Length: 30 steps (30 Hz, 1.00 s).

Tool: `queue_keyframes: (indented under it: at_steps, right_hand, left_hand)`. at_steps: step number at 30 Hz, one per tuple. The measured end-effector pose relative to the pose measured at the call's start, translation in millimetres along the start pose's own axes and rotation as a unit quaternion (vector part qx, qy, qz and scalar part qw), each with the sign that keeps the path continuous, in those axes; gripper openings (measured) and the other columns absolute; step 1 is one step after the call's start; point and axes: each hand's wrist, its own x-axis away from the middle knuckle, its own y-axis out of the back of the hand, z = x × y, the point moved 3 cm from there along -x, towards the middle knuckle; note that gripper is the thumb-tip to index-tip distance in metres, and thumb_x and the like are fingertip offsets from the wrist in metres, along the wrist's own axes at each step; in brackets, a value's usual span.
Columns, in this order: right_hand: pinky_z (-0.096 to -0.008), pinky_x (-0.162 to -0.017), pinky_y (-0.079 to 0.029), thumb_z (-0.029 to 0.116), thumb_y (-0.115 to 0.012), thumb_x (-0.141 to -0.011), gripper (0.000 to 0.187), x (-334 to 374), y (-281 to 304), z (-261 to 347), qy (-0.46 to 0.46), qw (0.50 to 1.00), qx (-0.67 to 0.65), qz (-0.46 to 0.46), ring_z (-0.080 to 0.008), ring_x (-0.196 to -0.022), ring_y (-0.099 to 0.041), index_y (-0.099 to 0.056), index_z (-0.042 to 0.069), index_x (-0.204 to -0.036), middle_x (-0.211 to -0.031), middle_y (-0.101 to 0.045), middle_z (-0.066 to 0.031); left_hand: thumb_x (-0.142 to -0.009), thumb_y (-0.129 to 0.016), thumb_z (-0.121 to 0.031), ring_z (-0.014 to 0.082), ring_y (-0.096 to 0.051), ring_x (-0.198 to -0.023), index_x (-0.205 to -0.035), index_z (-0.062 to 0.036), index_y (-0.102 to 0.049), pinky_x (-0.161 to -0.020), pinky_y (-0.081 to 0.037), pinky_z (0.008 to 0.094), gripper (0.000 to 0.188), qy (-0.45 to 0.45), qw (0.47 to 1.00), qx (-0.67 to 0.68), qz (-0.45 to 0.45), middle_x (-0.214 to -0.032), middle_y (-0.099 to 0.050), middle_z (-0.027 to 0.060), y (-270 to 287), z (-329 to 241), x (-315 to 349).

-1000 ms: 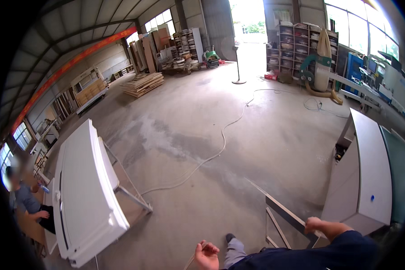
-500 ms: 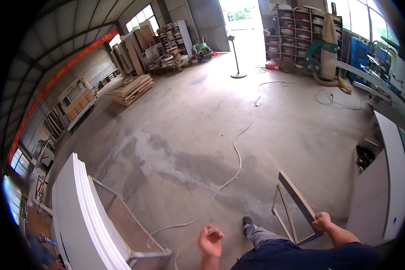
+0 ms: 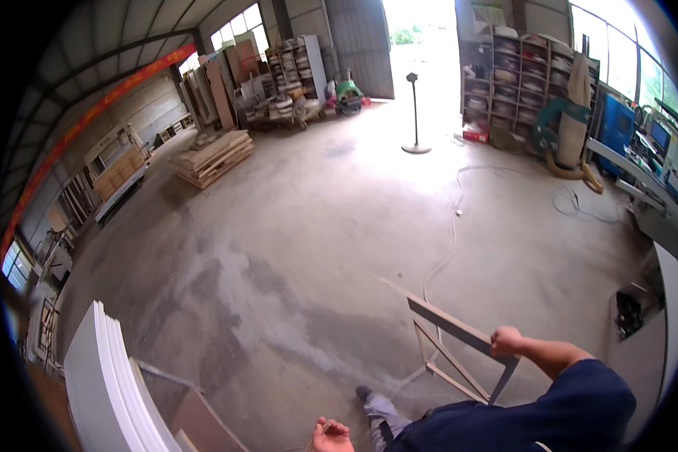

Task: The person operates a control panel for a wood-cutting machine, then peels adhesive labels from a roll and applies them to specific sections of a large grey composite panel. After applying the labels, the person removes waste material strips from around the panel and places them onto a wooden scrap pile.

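Firmly, the right hand (image 3: 507,341) clenches a braced frame (image 3: 452,322) by its dark top rail, while the left hand (image 3: 331,435) lies palm up, fingers loosely curled; whether anything slim sits in them cannot be told. From the grip the frame reaches forward and leftward, thin slats beneath its rail. The step in hand looks like shifting it one-handed; the next move probably calls for a steady grip and the far end kept clear of the pale hose (image 3: 451,245) just beyond, across the floor (image 3: 331,226). Outward, white panels (image 3: 98,377) crowd the near left and a pale cabinet (image 3: 644,346) the right; farther off lies a plank pile (image 3: 212,158).
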Motion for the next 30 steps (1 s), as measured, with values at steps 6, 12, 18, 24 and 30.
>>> queue_keyframes:
  at_steps: [6,12,18,24,30]
  right_hand:
    - [-0.0374,-0.07,-0.051,0.025,-0.058,-0.06,0.02,-117.1,55.5,125.7,0.02,0.999,0.013,-0.035,-0.0319,-0.078,-0.062,-0.068,0.014,-0.074,-0.079,-0.065,-0.0127]
    - [-0.0375,-0.063,-0.051,0.024,-0.059,-0.055,0.021,-245.5,104.3,225.9,0.017,0.995,-0.003,-0.098,-0.0323,-0.069,-0.062,-0.066,0.01,-0.069,-0.07,-0.062,-0.0136]
    - [-0.0366,-0.065,-0.053,0.023,-0.059,-0.053,0.025,-468.9,175.3,360.8,-0.024,0.999,-0.034,-0.032,-0.0307,-0.068,-0.063,-0.068,0.009,-0.071,-0.07,-0.064,-0.0137]
    - [-0.0355,-0.07,-0.053,0.022,-0.068,-0.055,0.025,-641.9,273.1,542.7,-0.006,1.0,-0.03,-0.002,-0.0292,-0.074,-0.065,-0.07,0.009,-0.076,-0.076,-0.066,-0.013]
    - [-0.0349,-0.071,-0.053,0.024,-0.075,-0.054,0.027,-814.6,342.5,700.5,0.063,0.996,0.062,0.008,-0.0267,-0.075,-0.065,-0.071,0.012,-0.078,-0.08,-0.067,-0.0095]
  left_hand:
    - [-0.081,-0.055,-0.028,0.0203,-0.056,-0.064,-0.094,-0.0084,-0.059,-0.058,-0.045,0.0339,0.024,-0.022,0.997,-0.073,0.007,-0.075,-0.06,0.0062,-107.3,-101.3,-213.5]
    - [-0.075,-0.053,-0.015,0.0214,-0.055,-0.063,-0.092,-0.011,-0.057,-0.058,-0.045,0.0345,0.018,-0.066,0.989,-0.131,-0.025,-0.075,-0.058,0.0048,-228.3,-212.3,-382.3]
    - [-0.072,-0.049,-0.006,0.0254,-0.056,-0.066,-0.1,-0.0088,-0.046,-0.059,-0.047,0.037,0.028,-0.087,0.985,-0.134,-0.069,-0.084,-0.056,0.0101,-259.7,-280.1,-572.3]
    - [-0.071,-0.043,0.002,0.029,-0.058,-0.067,-0.124,-0.0091,-0.034,-0.059,-0.049,0.0415,0.055,-0.084,0.957,-0.139,-0.241,-0.087,-0.054,0.013,-272.2,-316.5,-676.2]
    - [-0.071,-0.04,0.008,0.0225,-0.058,-0.063,-0.137,-0.0009,-0.017,-0.052,-0.049,0.0331,0.07,-0.198,0.919,-0.183,-0.287,-0.09,-0.052,0.014,-294.8,-387.8,-853.6]
